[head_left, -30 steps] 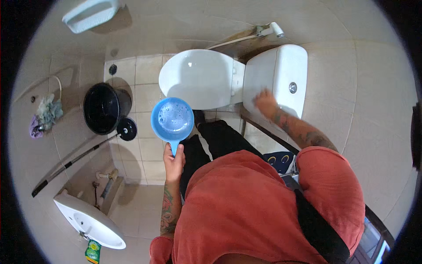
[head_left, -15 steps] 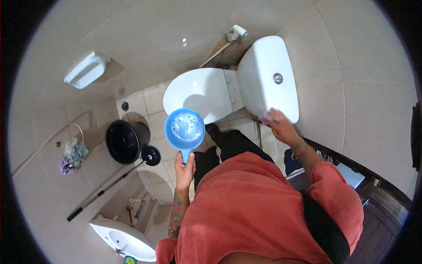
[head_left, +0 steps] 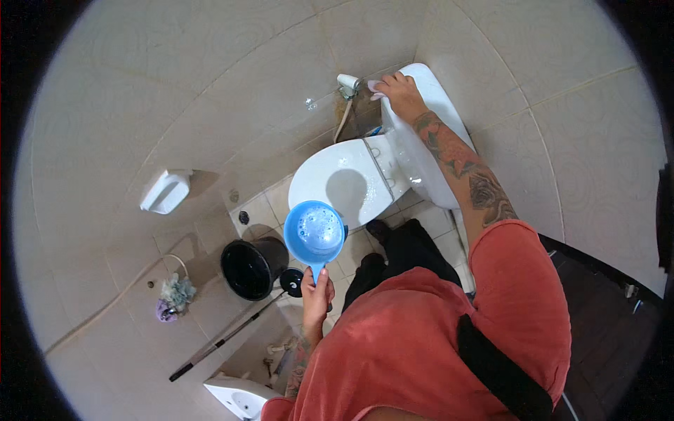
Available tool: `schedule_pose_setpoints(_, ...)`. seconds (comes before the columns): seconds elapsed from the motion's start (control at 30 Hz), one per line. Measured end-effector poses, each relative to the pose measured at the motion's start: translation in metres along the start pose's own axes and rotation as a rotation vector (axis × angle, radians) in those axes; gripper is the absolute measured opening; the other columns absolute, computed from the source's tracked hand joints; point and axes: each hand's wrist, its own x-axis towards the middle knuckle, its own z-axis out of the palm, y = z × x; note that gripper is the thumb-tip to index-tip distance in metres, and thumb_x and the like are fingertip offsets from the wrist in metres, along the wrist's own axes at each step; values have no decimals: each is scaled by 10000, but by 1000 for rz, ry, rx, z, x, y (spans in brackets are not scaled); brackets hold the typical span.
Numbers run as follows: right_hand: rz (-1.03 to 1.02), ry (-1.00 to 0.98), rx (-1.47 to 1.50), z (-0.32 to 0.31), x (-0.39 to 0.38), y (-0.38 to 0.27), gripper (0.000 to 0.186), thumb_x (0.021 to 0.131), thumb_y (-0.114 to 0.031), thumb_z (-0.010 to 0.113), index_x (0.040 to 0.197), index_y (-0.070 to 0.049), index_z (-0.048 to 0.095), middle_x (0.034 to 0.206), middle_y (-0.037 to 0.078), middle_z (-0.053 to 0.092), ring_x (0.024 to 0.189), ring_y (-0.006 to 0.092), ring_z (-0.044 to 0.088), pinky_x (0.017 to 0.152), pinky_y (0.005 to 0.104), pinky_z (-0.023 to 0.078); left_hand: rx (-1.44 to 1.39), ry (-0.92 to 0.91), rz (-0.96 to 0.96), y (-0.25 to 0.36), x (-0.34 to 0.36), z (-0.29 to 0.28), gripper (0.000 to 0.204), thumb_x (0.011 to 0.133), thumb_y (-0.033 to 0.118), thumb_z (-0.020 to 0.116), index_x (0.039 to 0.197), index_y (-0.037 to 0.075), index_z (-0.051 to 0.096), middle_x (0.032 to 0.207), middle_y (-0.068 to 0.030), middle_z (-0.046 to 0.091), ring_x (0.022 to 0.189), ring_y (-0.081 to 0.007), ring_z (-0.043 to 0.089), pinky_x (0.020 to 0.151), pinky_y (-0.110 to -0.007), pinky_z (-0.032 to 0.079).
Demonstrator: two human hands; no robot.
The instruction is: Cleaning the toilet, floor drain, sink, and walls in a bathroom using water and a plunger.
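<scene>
My left hand (head_left: 317, 298) is closed on the handle of a blue plastic dipper (head_left: 300, 247), which holds foamy, soapy water. The dipper hangs level in front of the white toilet lid (head_left: 319, 172), which is down and has drops and suds on it. At the far end of the white cistern (head_left: 446, 102), my right hand (head_left: 404, 96) grips a pale pink sponge or cloth (head_left: 378, 87); its exact kind is unclear. Fingers and sponge or cloth are at the cistern's edge, beside the white bidet sprayer (head_left: 347, 81). Wet suds streak the cistern's front.
A black bucket (head_left: 246, 270) stands on the tiled floor left of the toilet. Near it, a long-handled black tool (head_left: 225, 339) leans by the wall. A white soap dish (head_left: 167, 191), a hanging bath puff (head_left: 177, 292) and a white washbasin (head_left: 235, 394) are also at the left.
My right hand has moved from the cistern's near end to its far end with the sponge or cloth. My left hand still holds the dipper. The view has shifted, and suds now show on the cistern.
</scene>
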Motion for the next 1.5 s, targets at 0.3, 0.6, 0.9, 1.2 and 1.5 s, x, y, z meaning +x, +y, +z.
schedule_pose_setpoints(0.3,-27,-188,58,-83,-242,-69,251,835,-175,584,1075,-164,656,1080,64,569,1026,256,529,875,431,383,79,1,69,11,2,-5,160,1002,231,531,980,79,485,546,32,410,399,-50,352,367,-221,272)
schedule_pose_setpoints(0.6,-42,137,117,-32,-77,0,127,796,-145,594,922,-144,605,979,66,544,971,262,519,820,431,372,140,-33,77,17,-3,-5,263,1009,298,510,1092,48,505,547,43,355,416,-52,301,384,-226,232)
schedule_pose_setpoints(0.9,178,100,147,-42,-118,-3,126,795,-136,621,920,-148,626,987,50,542,1010,268,508,879,446,361,118,-52,76,33,-10,6,225,1009,280,512,1061,62,496,551,47,347,404,-48,308,372,-217,248)
schedule_pose_setpoints(1.2,303,188,126,-20,-118,22,76,765,-144,648,822,-115,607,993,88,545,1029,292,510,904,460,380,124,-41,31,30,-13,-4,244,1006,285,518,1107,64,497,560,48,341,426,-48,299,388,-220,236)
schedule_pose_setpoints(1.5,154,196,201,-1,-34,77,91,806,-143,633,887,-118,600,959,112,551,1007,320,522,867,438,407,133,-17,56,31,-18,4,213,1016,267,500,1100,71,501,549,47,365,404,-44,307,372,-213,246)
